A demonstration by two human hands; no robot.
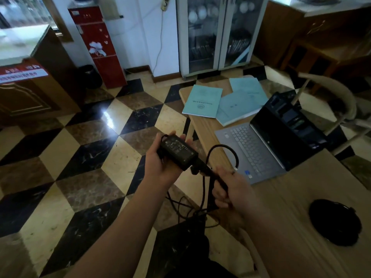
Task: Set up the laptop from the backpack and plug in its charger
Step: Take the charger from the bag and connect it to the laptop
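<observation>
The black charger brick [178, 149] lies in the palm of my left hand [160, 163], held over the floor just left of the wooden table [301, 197]. My right hand [232, 189] grips the charger's black cable [222, 149], which loops up above my hand and hangs down in a tangle toward the floor. The grey laptop [261, 151] stands open on the table to the right of my hands, its screen dark. Behind the laptop's screen a dark backpack [291, 115] is partly visible.
Three light-blue booklets [202, 101] lie on the table's far end. A black round pouch [335, 223] sits on the table at the right. A pale chair [341, 105] stands behind the table. A power strip [165, 4] hangs on the far wall, beside a glass cabinet [216, 35].
</observation>
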